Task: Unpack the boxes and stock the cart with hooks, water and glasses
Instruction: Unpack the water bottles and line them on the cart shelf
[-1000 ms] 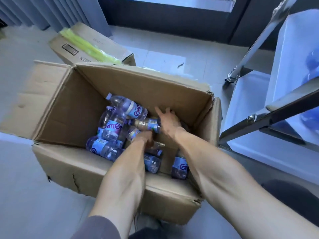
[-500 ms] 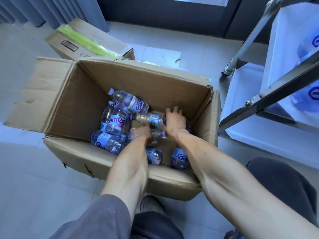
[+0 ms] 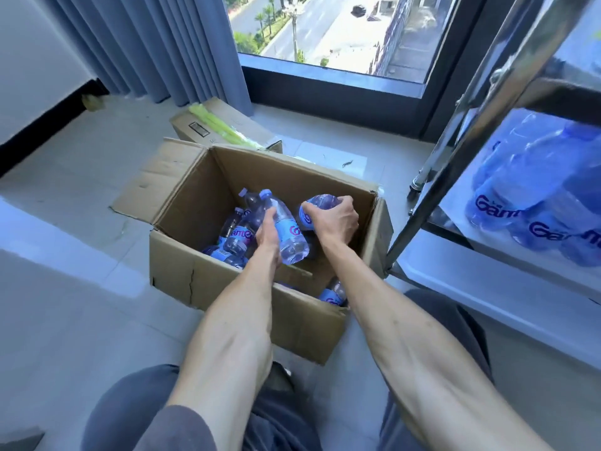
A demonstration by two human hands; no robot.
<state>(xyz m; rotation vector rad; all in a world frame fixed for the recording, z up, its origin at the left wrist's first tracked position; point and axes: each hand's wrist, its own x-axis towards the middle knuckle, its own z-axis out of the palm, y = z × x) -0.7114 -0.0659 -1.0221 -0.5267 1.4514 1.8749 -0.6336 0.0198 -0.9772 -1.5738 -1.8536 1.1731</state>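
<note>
An open cardboard box (image 3: 182, 275) stands on the floor in front of me with several small water bottles (image 3: 239, 237) lying inside. My left hand (image 3: 268, 237) grips one water bottle (image 3: 284, 227), cap pointing up and away, lifted above the others. My right hand (image 3: 333, 219) grips a second water bottle (image 3: 317, 206) held level near the box's right wall. Another bottle (image 3: 335, 292) lies at the box's near right corner. The metal cart (image 3: 448, 131) stands at the right, its shelf carrying a wrapped pack of water bottles (image 3: 533, 190).
A second, shut cardboard box (image 3: 201, 125) with green tape lies behind the open one, by the blue curtain (image 3: 156, 43) and a floor-level window (image 3: 331, 30). The open box's left flap (image 3: 153, 180) lies flat on the tile floor. My knees frame the bottom of the view.
Both hands have closed on bottles and lifted them from the box floor to near the rim. The camera has tilted up, bringing the window and curtain into view.
</note>
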